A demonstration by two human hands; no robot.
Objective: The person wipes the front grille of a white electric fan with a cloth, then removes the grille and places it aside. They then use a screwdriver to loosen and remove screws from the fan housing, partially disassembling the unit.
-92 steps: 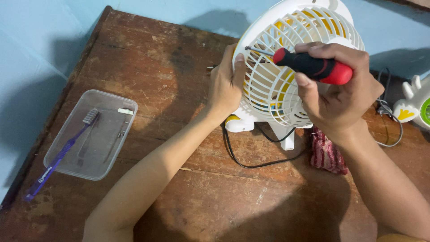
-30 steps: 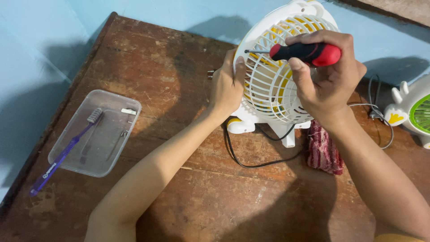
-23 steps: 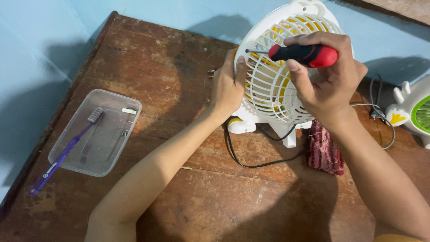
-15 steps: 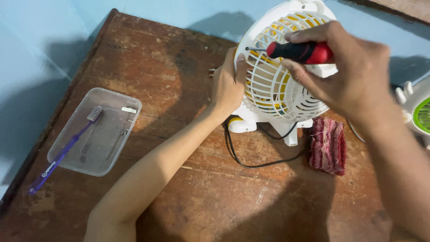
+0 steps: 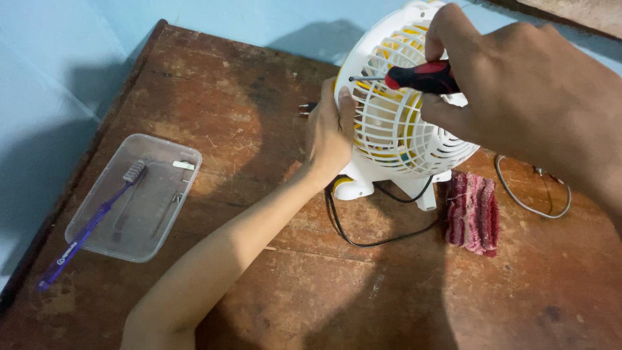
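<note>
A small white desk fan with yellow blades behind its grille stands on a worn brown wooden table. My left hand grips the fan's left rim, thumb on the grille edge. My right hand holds a screwdriver with a red and black handle. Its metal shaft lies level across the grille, tip pointing left near my left thumb. The fan's black cord loops on the table under it.
A clear plastic tray at the left holds a purple toothbrush and small metal bits. A folded red striped cloth lies right of the fan's base. A thin grey cable curls at the right. Blue wall lies beyond the table.
My right hand has swung up and over the fan, bringing the screwdriver from upright in my fist to lying level, tip toward the left rim. The left hand stays on the rim.
</note>
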